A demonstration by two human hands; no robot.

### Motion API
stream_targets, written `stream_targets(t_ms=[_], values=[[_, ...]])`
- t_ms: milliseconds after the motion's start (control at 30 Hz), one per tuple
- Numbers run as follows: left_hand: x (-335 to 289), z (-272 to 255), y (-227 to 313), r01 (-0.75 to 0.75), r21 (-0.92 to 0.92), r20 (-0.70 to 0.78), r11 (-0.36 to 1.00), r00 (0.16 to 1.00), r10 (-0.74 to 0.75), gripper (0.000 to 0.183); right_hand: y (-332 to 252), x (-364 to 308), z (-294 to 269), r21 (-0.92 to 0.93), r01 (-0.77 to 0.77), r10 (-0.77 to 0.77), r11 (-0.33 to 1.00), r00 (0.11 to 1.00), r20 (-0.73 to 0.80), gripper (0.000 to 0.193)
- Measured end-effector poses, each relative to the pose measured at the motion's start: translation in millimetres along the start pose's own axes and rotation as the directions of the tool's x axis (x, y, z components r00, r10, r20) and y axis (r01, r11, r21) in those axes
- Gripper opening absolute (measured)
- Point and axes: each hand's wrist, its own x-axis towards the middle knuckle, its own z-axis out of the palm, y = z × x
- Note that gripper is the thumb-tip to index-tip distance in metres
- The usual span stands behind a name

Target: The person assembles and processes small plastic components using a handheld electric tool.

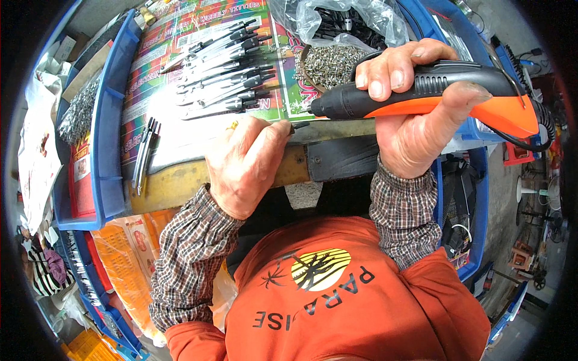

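Observation:
My right hand (415,114) is wrapped round an orange and black electric screwdriver (433,84), whose black nose points left. The thumb lies along its near side. At the table's front edge my left hand (247,162) is closed in a pinch, with a small black-ended piece (299,126) sticking out past the fingertips. Most of that piece is hidden by the fingers. The screwdriver's nose is just above and right of it, apart from it. Beyond my left hand lies a row of slim silver-and-black drawing compasses (226,78); two more compasses (144,150) lie at the left.
A heap of small screws (330,65) lies behind the screwdriver's nose. Farther back is a clear plastic bag (385,21) of black parts. A blue bin (108,138) with metal pieces stands left, another blue bin (480,210) at right. The screwdriver's cord (549,123) curls down on the right.

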Motion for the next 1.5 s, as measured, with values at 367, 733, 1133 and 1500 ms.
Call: stream_targets(t_ms=[367,733,1133,1500], values=[[1,-9,4,0.022,-0.001,0.06,1.0,0.998,-0.022,0.023,1,3,-5,0.109,-0.014,0.002,0.994,0.994,0.108,0.062],[0,-11,3,0.023,0.015,0.088,1.0,0.996,-0.024,0.025,1,4,-6,0.159,-0.037,0.009,0.987,0.985,0.172,0.066],[-1,-7,3,-0.004,0.037,0.089,0.999,0.996,0.001,0.023,-3,5,-10,0.163,-0.031,-0.002,0.986,0.979,0.202,0.067],[-4,-6,3,0.021,0.033,0.044,0.999,0.999,-0.023,0.024,2,8,-4,0.225,0.037,-0.114,0.974,0.934,0.339,0.069]])
